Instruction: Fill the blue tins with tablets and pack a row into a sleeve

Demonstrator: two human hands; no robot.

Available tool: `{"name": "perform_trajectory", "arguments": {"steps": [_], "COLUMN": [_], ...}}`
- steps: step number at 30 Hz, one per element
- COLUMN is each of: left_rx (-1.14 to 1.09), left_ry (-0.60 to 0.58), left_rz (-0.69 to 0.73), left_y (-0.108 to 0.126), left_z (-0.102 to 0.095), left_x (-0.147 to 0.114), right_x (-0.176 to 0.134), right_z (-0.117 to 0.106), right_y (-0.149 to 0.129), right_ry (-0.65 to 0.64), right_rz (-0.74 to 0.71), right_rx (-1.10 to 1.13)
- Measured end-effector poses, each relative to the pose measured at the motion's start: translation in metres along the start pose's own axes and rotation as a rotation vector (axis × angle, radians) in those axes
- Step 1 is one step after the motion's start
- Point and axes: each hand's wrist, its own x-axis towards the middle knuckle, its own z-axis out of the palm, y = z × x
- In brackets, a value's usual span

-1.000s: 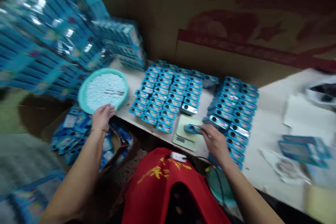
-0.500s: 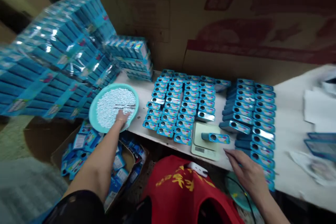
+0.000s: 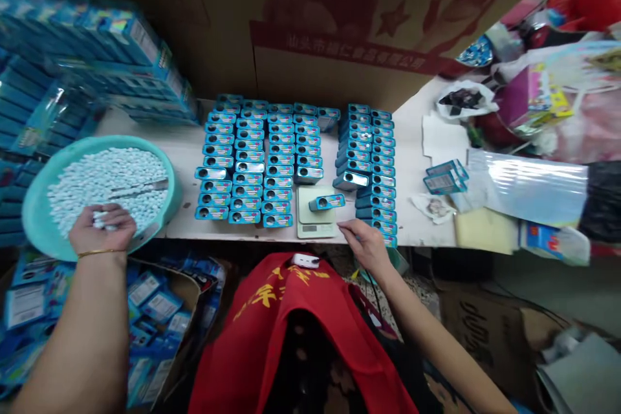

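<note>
My left hand (image 3: 103, 226) is turned palm up over the near side of a turquoise basin (image 3: 30, 207), its fingers curled around several small white candies (image 3: 104, 218). More of the same candies (image 3: 116, 165) fill the basin, where metal tweezers (image 3: 138, 189) lie on top. On a small pale scale (image 3: 315, 231) rests one blue tin (image 3: 327, 202) with a dark round hole showing. Beside the scale's right edge is my right hand (image 3: 366, 244), thumb and fingertips drawn together; whether anything sits between them is hidden.
Rows of upright blue tins (image 3: 250, 178) stand left of the scale, and further rows (image 3: 383, 171) stand right of it. Wrapped stacks (image 3: 121, 45) rise at the left. Below the table's edge, a carton (image 3: 191, 301) holds blue packs. A large cardboard box (image 3: 339, 6) backs the table.
My left hand has turned palm up and closed around candies from the basin. My right hand stays beside the scale. The view has swung right.
</note>
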Motion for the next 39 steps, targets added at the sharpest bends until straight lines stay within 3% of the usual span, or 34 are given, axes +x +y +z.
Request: {"name": "perform_trajectory", "arguments": {"steps": [1, 2, 4, 6, 9, 13, 19, 25, 31, 39], "left_rx": [-0.037, -0.066, -0.111, -0.086, -0.004, 0.015, 0.039, 0.047, 0.098, 0.113], "left_ry": [-0.163, -0.256, -0.3, -0.216, -0.077, -0.02, -0.087, -0.09, -0.081, -0.127], "left_rz": [-0.022, -0.054, -0.154, -0.318, -0.463, -0.604, -0.602, -0.566, -0.523, -0.447], "left_y": [-0.019, -0.043, -0.1, -0.16, -0.233, -0.284, -0.315, -0.332, -0.333, -0.334], "left_z": [0.008, 0.016, 0.031, 0.04, 0.048, 0.055, 0.081, 0.113, 0.121, 0.125], "left_x": [-0.013, -0.026, -0.053, -0.075, -0.095, -0.104, -0.099, -0.1, -0.097, -0.088], "right_x": [0.002, 0.005, 0.013, 0.021, 0.029, 0.026, 0.026, 0.046, 0.054, 0.066], "right_z": [0.003, 0.007, 0.018, 0.029, 0.046, 0.055, 0.025, -0.009, -0.002, 0.005], "right_y": [-0.008, -0.018, -0.043, -0.069, -0.091, -0.075, -0.032, -0.013, 0.003, 0.027], "right_ry": [-0.014, -0.039, -0.141, -0.279, -0.413, -0.491, -0.54, -0.602, -0.588, -0.4], "right_rz": [-0.005, -0.022, -0.117, -0.29, -0.504, -0.539, -0.626, -0.584, -0.558, -0.434], "right_rx": [0.052, 0.109, 0.205, 0.218, 0.026, -0.311, -0.455, -0.365, -0.227, 0.065]}}
